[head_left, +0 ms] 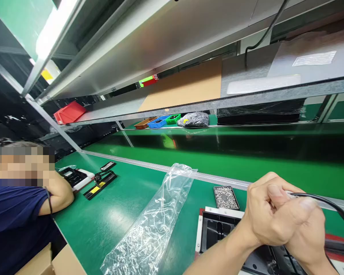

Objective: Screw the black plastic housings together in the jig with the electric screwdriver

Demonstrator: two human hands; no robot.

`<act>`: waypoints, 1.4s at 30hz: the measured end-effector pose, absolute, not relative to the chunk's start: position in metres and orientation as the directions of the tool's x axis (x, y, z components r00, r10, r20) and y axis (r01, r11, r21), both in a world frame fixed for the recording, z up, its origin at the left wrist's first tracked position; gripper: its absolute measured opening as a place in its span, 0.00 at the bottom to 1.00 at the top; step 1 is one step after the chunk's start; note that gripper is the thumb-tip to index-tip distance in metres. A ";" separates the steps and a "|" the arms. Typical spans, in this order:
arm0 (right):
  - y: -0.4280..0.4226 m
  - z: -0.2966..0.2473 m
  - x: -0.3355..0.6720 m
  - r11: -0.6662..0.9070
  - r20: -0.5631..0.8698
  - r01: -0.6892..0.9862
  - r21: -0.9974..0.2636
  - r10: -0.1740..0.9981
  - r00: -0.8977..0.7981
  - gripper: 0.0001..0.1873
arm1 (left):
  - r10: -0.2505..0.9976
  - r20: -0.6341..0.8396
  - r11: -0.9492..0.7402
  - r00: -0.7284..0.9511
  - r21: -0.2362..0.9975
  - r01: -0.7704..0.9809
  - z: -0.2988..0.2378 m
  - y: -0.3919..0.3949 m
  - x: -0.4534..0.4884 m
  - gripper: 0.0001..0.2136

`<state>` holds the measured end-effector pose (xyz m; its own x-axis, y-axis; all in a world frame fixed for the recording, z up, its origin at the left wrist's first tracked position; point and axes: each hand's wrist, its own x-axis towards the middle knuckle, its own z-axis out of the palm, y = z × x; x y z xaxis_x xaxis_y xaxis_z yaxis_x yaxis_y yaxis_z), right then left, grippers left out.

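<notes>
My left hand [263,214] and my right hand [306,233] are pressed together at the lower right, both closed. A black cable [323,196] comes out from between them and runs off to the right; a small pale piece shows where it leaves my fingers. What lies inside the grip is hidden. Below my hands sits a black plastic housing [210,233] in a fixture with a white and red edge [199,233], partly covered by my forearms. Just behind it lies a black tray of small screws [226,198].
A clear plastic bag [160,225] lies across the green bench [109,214]. At left, a co-worker [17,206] leans on the bench beside another housing [74,177] and a black tool stand [100,185]. Small bins [157,121] stand at the back, under a low metal shelf [189,105].
</notes>
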<state>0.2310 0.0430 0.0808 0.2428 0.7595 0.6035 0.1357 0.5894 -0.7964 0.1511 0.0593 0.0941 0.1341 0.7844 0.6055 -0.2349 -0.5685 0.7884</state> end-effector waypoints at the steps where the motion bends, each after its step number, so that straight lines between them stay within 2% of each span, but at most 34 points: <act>1: 0.044 0.081 0.231 0.599 0.618 0.153 -0.786 0.747 0.247 0.27 | 0.790 0.598 -0.561 0.134 0.794 -0.233 0.094 0.059 0.152 0.18; 7: 0.046 0.080 0.233 0.563 0.603 0.217 -0.797 0.738 0.301 0.30 | 0.793 0.597 -0.562 0.122 0.794 -0.232 0.092 0.061 0.154 0.17; 14: 0.046 0.078 0.236 0.577 0.635 0.270 -0.771 0.724 0.269 0.29 | 0.784 0.609 -0.571 0.120 0.783 -0.246 0.091 0.061 0.153 0.18; 21: 0.046 0.088 0.231 0.580 0.647 0.292 -0.760 0.713 0.270 0.35 | 0.787 0.607 -0.564 0.111 0.781 -0.267 0.093 0.060 0.152 0.18; 31: 0.045 0.079 0.237 0.582 0.663 0.325 -0.745 0.699 0.268 0.31 | 0.791 0.602 -0.559 0.107 0.783 -0.274 0.094 0.058 0.154 0.18; 42: 0.043 0.093 0.233 0.552 0.626 0.305 -0.776 0.733 0.267 0.35 | 0.801 0.589 -0.548 0.110 0.794 -0.264 0.094 0.060 0.155 0.19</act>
